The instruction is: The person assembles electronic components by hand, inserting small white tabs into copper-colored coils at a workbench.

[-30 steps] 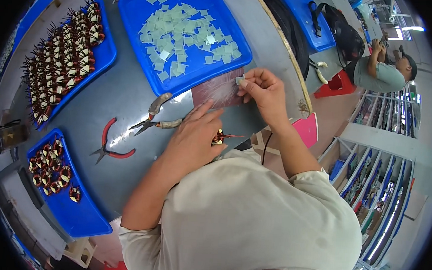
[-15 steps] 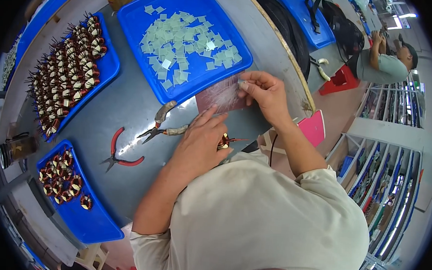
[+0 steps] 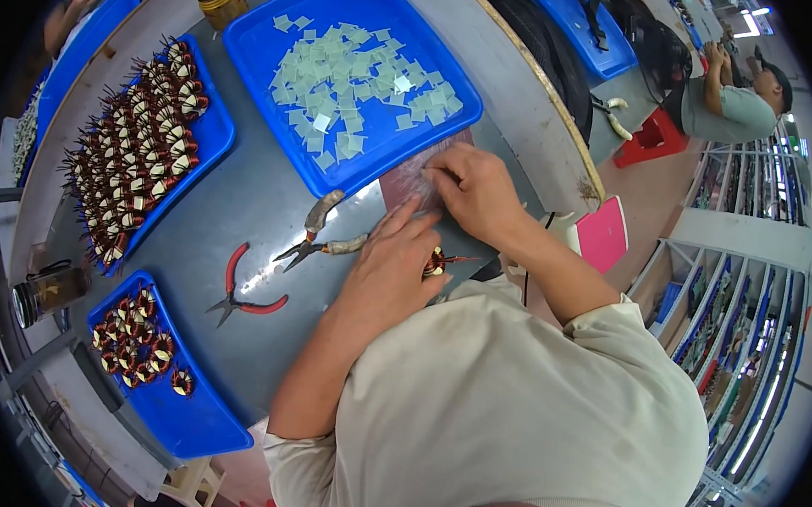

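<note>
My left hand (image 3: 389,264) lies with its fingers stretched over the lower edge of a reddish pad (image 3: 400,187) covered in fine whitish strands or scratches. A copper-wound ring coil (image 3: 435,262) shows beside its thumb, partly hidden by the hand, with a thin reddish lead pointing right. My right hand (image 3: 476,195) is closed in a pinch over the pad, close to the left fingertips. What the pinch holds is too small to make out. Left of my left hand lie pliers with wrapped grips (image 3: 320,226) and red-handled cutters (image 3: 233,292).
A blue tray (image 3: 336,181) of pale green square pieces stands beyond the pad. Two more blue trays, one upper left (image 3: 220,120) and one lower left (image 3: 208,431), hold wound coils. A yellowish tin (image 3: 222,1) and a jar (image 3: 52,295) stand nearby. Another person (image 3: 739,110) sits at right.
My right hand has moved left and slightly nearer, its pinched fingers now close to my left fingertips. The whole view has shifted a little; the trays and tools lie as before.
</note>
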`<state>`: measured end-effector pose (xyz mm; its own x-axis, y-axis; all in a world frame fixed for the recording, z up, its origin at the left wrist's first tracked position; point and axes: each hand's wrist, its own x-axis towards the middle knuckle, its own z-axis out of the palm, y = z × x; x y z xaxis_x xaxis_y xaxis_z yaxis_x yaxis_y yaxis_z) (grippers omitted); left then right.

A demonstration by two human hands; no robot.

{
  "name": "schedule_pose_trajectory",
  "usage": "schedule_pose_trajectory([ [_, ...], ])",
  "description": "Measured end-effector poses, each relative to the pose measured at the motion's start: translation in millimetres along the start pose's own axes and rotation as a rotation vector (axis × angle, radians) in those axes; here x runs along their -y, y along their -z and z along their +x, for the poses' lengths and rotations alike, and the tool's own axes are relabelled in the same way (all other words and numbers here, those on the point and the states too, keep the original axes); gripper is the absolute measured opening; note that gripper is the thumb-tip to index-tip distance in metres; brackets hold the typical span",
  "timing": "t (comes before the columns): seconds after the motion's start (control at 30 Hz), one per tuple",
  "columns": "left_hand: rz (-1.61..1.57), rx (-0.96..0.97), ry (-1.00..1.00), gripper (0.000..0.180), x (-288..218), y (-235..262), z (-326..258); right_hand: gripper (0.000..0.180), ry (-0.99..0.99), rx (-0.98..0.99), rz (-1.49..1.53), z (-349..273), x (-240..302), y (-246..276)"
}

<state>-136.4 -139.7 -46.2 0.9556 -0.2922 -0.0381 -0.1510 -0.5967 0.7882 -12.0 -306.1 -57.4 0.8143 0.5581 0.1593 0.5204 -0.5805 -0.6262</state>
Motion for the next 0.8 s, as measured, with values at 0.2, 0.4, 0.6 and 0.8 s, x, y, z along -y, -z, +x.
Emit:
schedule_pose_trajectory([
  [0.2, -0.010, -0.041, -0.017, 0.031, 1.3, -1.7, -0.9, 0.007, 0.201, -0.114, -0.329, 3.7, -19.4, 8.7],
  [0.4, -0.007, -0.025, -0.016, 0.030, 1.7, -1.1, -1.1, 0.008, 0.120, 0.069, 0.149, -9.1, -0.4, 7.5],
  [0.6, -0.005, -0.032, -0.010, 0.031, 1.2, -2.3, 0.0, 0.012, -0.269, 0.011, 0.501, 5.7, -9.7, 34.9],
  [0.8, -0.007, -0.017, -0.008, 0.031, 0.3, 0.7, 0.1, 0.016, -0.376, -0.086, 0.678, -5.5, -21.1, 26.1],
])
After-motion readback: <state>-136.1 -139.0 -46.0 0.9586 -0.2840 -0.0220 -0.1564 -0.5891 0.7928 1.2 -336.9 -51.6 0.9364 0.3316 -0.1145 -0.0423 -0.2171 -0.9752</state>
